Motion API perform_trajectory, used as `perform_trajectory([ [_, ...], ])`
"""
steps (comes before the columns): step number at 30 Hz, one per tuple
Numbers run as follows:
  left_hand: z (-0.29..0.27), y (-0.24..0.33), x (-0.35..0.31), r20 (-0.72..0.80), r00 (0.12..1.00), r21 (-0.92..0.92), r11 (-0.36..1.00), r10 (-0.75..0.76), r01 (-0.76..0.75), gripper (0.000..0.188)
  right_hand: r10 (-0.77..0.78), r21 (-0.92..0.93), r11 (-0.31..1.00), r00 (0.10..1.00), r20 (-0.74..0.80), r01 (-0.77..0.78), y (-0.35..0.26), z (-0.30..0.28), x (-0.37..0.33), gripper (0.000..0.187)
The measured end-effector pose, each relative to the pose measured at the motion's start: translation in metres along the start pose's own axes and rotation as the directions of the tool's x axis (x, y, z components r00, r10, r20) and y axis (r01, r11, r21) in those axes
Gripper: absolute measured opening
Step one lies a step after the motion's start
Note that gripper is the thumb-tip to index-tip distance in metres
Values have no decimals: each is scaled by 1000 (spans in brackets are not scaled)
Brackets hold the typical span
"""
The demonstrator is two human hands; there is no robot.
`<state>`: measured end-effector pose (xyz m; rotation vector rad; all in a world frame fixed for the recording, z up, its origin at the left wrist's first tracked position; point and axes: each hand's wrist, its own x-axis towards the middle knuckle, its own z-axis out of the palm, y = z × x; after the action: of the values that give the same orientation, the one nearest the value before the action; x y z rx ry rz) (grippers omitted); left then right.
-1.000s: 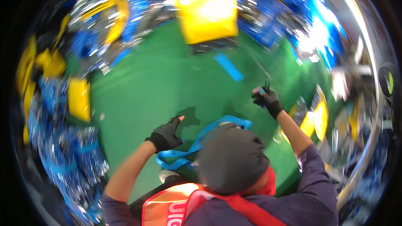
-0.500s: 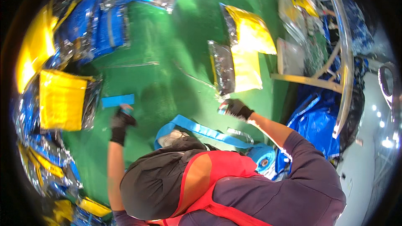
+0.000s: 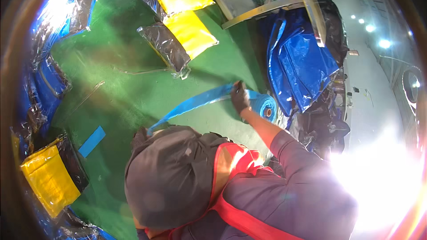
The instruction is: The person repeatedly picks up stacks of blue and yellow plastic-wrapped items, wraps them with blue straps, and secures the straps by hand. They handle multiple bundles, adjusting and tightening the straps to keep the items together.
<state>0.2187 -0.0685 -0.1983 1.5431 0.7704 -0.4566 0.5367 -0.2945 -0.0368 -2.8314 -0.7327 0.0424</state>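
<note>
Blue strip (image 3: 195,100) stretches between hands; right hand (image 3: 240,98) gripping it, left hand (image 3: 139,137) mostly hidden, grip unclear.

The right grip (image 3: 240,96) holds a blue strip (image 3: 195,101) beside its roll (image 3: 265,102). The left grip (image 3: 139,137), mostly hidden, is just beside the strip's left part.
</note>
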Motion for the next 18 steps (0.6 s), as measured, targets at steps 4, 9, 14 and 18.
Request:
perform_trajectory([
  [4, -27, 47, -20, 81, 986, -825, 564, 143, -14, 23, -115, 123, 967, 817, -565, 221, -28, -86, 75, 15],
  [9, -67, 169, -86, 95, 940, -697, 696, 328, -173, 24, -47, 69, 982, 587, -809, 175, -102, -235, 106, 29],
  [14, -136, 183, -138, -405, 317, 356, 467, 858, -809, 21, -271, -112, 924, 421, -866, 365, -218, -382, 123, 31],
  [18, -165, 182, -186, -537, 440, -183, 410, 720, -894, 19, -418, -282, 812, 172, -892, 512, -361, -473, 101, 33],
])
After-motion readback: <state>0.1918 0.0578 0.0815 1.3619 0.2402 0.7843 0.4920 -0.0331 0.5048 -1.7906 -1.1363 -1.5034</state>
